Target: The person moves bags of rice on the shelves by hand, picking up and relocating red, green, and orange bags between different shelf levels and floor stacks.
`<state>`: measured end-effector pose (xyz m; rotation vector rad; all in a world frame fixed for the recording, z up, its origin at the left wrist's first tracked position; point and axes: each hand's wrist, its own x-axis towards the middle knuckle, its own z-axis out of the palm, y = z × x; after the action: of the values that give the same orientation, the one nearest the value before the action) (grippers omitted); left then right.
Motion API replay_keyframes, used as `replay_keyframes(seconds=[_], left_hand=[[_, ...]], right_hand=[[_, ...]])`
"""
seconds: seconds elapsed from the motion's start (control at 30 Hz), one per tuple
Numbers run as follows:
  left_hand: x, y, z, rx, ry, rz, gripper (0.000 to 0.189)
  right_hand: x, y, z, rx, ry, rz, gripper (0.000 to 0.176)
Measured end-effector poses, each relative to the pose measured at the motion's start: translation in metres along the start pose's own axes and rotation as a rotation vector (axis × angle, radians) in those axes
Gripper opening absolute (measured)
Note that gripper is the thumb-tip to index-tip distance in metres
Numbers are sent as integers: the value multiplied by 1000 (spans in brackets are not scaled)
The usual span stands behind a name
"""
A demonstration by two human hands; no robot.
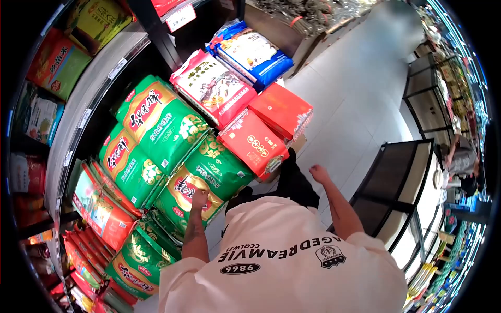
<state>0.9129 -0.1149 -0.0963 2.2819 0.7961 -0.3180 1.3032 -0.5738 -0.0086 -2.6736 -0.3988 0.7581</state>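
Note:
My left hand [200, 199] is over the printed label of a green rice bag [222, 175] with gold patterns, overlapping it in this view. Its fingers look curled in, and nothing shows in them. Out to the other side, my right hand [317, 173] hangs above the floor, fingers folded loosely around nothing visible. Beyond the green bag lie a red box-like pack [254, 141] and a second red pack [284, 112]. More green rice bags [162, 122] are stacked to the left, up against the shelf.
A red-and-white bag [214, 86] and a blue bag [255, 55] lie farther along the display. Shelves [99, 88] of packaged goods curve along the left. Pale floor tiles [344, 99] run ahead. A black-framed stand [389, 177] and a person [462, 156] are on the right.

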Motion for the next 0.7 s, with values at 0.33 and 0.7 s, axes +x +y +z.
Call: replay_keyframes(seconds=[0.33, 0.7], left_hand=[[-231, 170, 97, -1001, 605, -1245, 17], [-196, 506, 198, -606, 37, -1108, 28]], right_hand=[[314, -202, -26, -492, -199, -777, 39], [467, -266, 79, -772, -312, -882, 33]])
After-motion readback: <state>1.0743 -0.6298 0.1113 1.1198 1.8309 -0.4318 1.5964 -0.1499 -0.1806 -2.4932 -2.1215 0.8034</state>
